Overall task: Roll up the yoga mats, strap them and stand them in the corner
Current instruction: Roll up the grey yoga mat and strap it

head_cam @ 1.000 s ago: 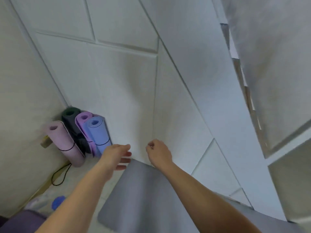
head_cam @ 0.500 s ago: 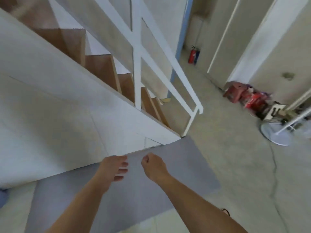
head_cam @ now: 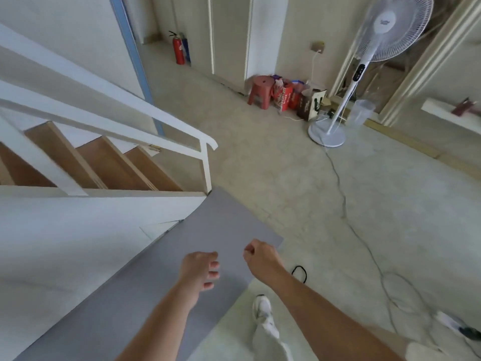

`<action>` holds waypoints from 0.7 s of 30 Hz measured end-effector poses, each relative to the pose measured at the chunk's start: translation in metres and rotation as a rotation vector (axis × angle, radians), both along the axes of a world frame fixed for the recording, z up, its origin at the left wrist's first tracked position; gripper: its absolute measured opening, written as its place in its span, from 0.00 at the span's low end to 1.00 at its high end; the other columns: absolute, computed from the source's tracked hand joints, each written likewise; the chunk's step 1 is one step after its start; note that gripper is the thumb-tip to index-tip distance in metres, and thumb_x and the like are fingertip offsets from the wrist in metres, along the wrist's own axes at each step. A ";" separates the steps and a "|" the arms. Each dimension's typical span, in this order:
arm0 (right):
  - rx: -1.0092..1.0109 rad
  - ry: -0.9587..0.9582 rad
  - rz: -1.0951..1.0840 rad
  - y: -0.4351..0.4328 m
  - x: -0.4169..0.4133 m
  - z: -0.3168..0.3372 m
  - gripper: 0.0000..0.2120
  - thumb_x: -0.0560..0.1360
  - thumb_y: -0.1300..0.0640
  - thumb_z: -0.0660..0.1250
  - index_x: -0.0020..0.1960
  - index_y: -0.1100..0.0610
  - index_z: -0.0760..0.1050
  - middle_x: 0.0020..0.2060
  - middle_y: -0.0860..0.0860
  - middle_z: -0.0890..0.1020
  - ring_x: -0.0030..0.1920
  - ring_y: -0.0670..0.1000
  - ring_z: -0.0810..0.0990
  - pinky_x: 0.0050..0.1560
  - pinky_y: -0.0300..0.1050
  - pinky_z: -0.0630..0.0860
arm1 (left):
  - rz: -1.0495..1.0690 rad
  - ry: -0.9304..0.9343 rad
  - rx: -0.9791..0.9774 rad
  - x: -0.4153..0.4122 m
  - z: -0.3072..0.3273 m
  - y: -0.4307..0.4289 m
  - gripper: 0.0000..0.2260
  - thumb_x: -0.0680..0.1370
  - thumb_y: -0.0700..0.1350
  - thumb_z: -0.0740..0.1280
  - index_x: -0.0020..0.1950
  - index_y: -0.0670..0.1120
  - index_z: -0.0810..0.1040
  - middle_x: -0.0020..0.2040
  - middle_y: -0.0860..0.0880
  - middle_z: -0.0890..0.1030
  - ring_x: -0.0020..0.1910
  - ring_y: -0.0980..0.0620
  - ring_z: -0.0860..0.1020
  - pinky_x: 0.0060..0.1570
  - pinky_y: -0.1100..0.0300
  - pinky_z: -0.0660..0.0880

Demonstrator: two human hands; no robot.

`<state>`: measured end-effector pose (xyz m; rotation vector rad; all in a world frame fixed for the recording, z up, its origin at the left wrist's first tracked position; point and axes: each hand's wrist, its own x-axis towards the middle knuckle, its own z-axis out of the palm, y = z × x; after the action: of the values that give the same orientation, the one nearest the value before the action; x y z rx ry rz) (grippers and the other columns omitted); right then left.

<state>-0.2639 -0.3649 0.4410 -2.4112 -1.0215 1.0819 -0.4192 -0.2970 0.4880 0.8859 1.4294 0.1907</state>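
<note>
A grey yoga mat [head_cam: 213, 230] lies flat and unrolled on the floor along the foot of the white stair wall. My left hand [head_cam: 201, 268] hovers above the mat with its fingers loosely curled and nothing in it. My right hand [head_cam: 260, 256] is held in a loose fist over the mat's right edge, also holding nothing. A black elastic strap [head_cam: 299, 272] lies on the floor just right of my right wrist. The corner with the rolled mats is out of view.
A wooden staircase with a white railing [head_cam: 130, 118] rises at the left. A standing fan [head_cam: 346, 74] stands at the right, its cable [head_cam: 364, 246] trailing across the concrete floor. A red stool [head_cam: 260, 92] and bags sit by the far wall. My shoe [head_cam: 263, 308] is beside the mat.
My view has swung right, from the corner with the rolled mats, past the staircase, to the open room. Both hands stay in front of me above the grey mat.
</note>
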 end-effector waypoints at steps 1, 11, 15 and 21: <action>-0.015 0.014 -0.015 0.009 0.020 -0.014 0.04 0.77 0.51 0.60 0.47 0.48 0.74 0.51 0.51 0.82 0.50 0.54 0.81 0.53 0.48 0.79 | -0.010 0.012 -0.010 0.020 -0.009 0.009 0.05 0.79 0.42 0.67 0.43 0.44 0.76 0.40 0.44 0.78 0.36 0.47 0.77 0.37 0.60 0.68; -0.273 0.172 -0.021 0.141 0.254 -0.268 0.13 0.80 0.54 0.59 0.63 0.52 0.74 0.60 0.53 0.78 0.59 0.57 0.78 0.58 0.48 0.73 | -0.233 0.292 0.034 0.270 -0.243 0.165 0.13 0.69 0.47 0.70 0.48 0.41 0.81 0.43 0.41 0.83 0.44 0.43 0.82 0.41 0.52 0.77; -0.326 0.138 0.079 0.196 0.312 -0.411 0.19 0.81 0.52 0.59 0.71 0.52 0.68 0.65 0.52 0.75 0.63 0.56 0.76 0.61 0.47 0.71 | -0.468 0.422 0.153 0.340 -0.390 0.236 0.12 0.75 0.46 0.69 0.57 0.45 0.80 0.58 0.46 0.84 0.59 0.44 0.80 0.56 0.53 0.75; -0.348 -0.001 0.215 0.274 0.358 -0.612 0.24 0.81 0.52 0.60 0.75 0.55 0.60 0.68 0.54 0.69 0.67 0.58 0.70 0.59 0.51 0.70 | -0.645 0.551 0.254 0.379 -0.587 0.314 0.14 0.80 0.46 0.65 0.65 0.45 0.77 0.65 0.46 0.80 0.64 0.44 0.76 0.57 0.58 0.71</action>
<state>0.0944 -0.0906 -0.1714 -2.6111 -1.2004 1.4364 -0.0399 0.0167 -0.0987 1.6511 1.5508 -0.3966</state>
